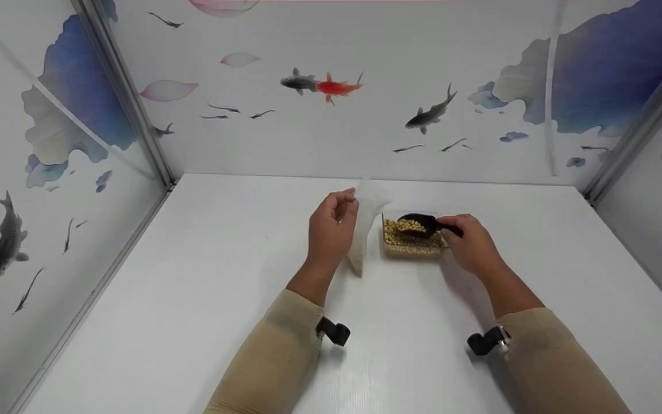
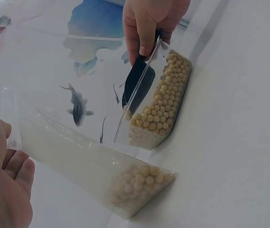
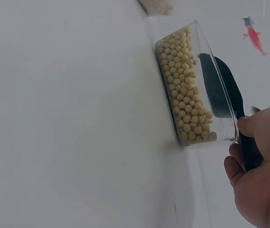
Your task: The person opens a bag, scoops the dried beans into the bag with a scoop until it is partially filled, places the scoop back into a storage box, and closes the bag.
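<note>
My left hand (image 1: 332, 227) pinches the top of a translucent plastic bag (image 2: 73, 147), whose lower end touches the table. Some soybeans (image 2: 144, 183) lie in the bottom of the bag. To its right stands a clear rectangular container (image 1: 412, 253) holding many more soybeans (image 3: 182, 85). By its handle, my right hand (image 1: 472, 241) grips a black scoop (image 1: 423, 223). The scoop's bowl is at the container's opening with soybeans in it, seen from the head view. In the right wrist view the container wall (image 3: 215, 61) stands in front of the scoop.
A white table (image 1: 222, 299) lies under everything. Panels printed with fish and petals (image 1: 331, 132) rise at the back and both sides, joined by metal posts (image 1: 130, 92). Each sleeve carries a small black wrist camera (image 1: 335, 332).
</note>
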Available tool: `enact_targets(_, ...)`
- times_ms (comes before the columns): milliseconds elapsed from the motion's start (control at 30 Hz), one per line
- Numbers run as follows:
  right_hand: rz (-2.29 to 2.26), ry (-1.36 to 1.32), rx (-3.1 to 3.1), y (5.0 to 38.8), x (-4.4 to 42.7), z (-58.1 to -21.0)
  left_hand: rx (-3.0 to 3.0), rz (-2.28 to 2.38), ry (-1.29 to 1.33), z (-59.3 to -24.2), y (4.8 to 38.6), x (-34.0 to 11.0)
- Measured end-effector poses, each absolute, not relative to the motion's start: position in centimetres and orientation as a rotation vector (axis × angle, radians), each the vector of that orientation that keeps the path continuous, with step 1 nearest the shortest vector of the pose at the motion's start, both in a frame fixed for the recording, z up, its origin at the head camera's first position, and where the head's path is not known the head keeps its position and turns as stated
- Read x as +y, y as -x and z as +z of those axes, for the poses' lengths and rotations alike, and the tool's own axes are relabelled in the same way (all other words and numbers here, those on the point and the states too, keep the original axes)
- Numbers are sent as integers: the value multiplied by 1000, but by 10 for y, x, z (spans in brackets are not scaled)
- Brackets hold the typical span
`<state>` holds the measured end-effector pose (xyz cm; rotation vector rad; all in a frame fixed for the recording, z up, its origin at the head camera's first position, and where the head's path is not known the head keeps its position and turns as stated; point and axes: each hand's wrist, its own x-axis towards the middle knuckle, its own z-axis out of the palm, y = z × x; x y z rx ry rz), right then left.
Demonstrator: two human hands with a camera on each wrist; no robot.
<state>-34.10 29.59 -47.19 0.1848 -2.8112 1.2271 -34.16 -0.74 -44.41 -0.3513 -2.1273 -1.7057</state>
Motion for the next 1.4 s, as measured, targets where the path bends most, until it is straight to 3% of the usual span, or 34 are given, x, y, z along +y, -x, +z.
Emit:
enact_targets(467,1535,-8,-2585,334,299,-466,-2134,-1715,331,-444,342,-6)
enact_targets(867,1618,-53,-2491,330,288,-455,-2134,-1735,329,-444,341,-6)
enact_targets(1400,1354,-161,-2514,330,265,-406,-2145,-1719,313,-441,340,-6)
